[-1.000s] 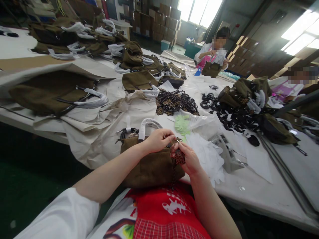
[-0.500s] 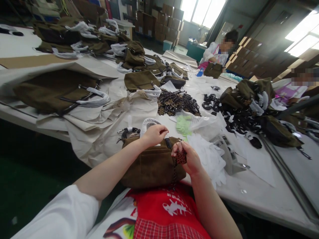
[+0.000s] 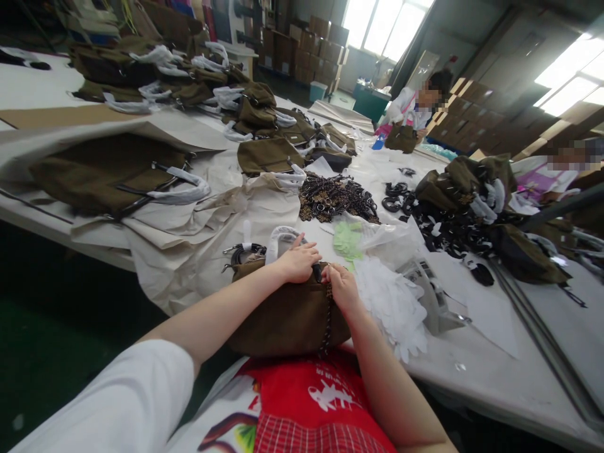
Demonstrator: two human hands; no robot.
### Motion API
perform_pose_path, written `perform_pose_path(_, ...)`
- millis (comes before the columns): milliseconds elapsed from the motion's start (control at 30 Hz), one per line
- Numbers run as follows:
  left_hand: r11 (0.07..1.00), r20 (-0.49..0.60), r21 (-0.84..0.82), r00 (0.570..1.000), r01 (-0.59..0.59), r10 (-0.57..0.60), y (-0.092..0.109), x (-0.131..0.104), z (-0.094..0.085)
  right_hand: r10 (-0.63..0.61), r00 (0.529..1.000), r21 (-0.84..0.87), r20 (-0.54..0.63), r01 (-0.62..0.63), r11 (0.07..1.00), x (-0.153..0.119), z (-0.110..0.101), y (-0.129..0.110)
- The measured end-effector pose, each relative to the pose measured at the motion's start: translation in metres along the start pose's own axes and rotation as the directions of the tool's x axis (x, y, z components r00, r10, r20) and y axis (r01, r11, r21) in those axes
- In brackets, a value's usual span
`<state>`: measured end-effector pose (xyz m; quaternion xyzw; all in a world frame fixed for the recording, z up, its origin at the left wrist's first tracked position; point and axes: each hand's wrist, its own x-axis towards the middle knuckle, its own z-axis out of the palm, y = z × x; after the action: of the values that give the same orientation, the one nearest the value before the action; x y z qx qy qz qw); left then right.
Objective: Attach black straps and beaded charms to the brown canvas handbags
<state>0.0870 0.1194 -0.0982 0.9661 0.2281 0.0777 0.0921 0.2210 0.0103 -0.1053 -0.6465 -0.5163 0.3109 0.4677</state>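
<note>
One pale counter bears the olive-brown bag at its near edge. Both forearms converge on the bag's top: the left hand lies palm down across it, fingers outstretched, grip loose; the right hand bends into a tight pinch above a dark hanging cord, its exact hold hidden.

A lone camera on the person's head looks forward and down, over a red apron with a white print at the bottom edge. An olive-brown fabric bag sits near, below centre. The long white desk stretches away beyond it, and bright window panes, leaning in the tilted view, stand far off at the top.
</note>
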Motion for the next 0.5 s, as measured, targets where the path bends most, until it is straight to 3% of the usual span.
perform_pose_path(167, 0.994, 0.039, 0.113, 0.999, -0.005, 0.0, 0.006, 0.004, -0.035, -0.046, 0.998, -0.289, -0.05, 0.029, 0.957, 0.007, 0.002, 0.019)
perform_pose_path(300, 0.993, 0.182, 0.112, 0.982, 0.026, -0.046, 0.014, 0.002, -0.061, -0.062, 0.998, -0.482, -0.01, 0.049, 0.875, 0.004, 0.007, 0.015)
perform_pose_path(500, 0.997, 0.235, 0.033, 0.969, 0.067, -0.073, 0.019, 0.003, -0.069, -0.052, 0.997, -0.651, 0.06, 0.078, 0.755, 0.006, 0.015, -0.008)
